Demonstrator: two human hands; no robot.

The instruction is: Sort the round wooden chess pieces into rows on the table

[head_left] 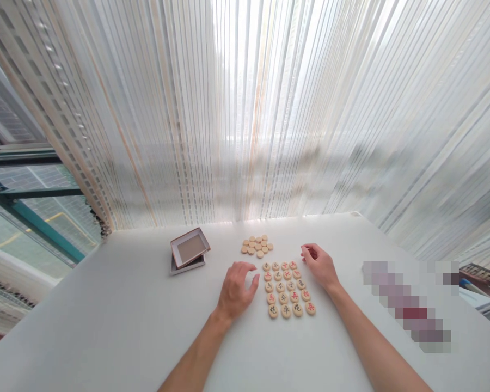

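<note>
Round wooden game pieces with red and black characters lie in a neat grid (288,288) on the white table (126,316). Behind the grid sits a loose cluster of blank-side-up pieces (257,246). My left hand (237,289) rests just left of the grid, fingers curled downward, nothing visible in it. Just right of the grid's far end is my right hand (319,265), its fingers curled in a loose pinch; I cannot make out whether it holds a piece.
A small open cardboard box (189,250) sits tilted on its lid at the left of the pieces. Striped sheer curtains (269,120) hang behind the table. A window with green frame (28,218) is at the left. A blurred patch (412,305) covers the right.
</note>
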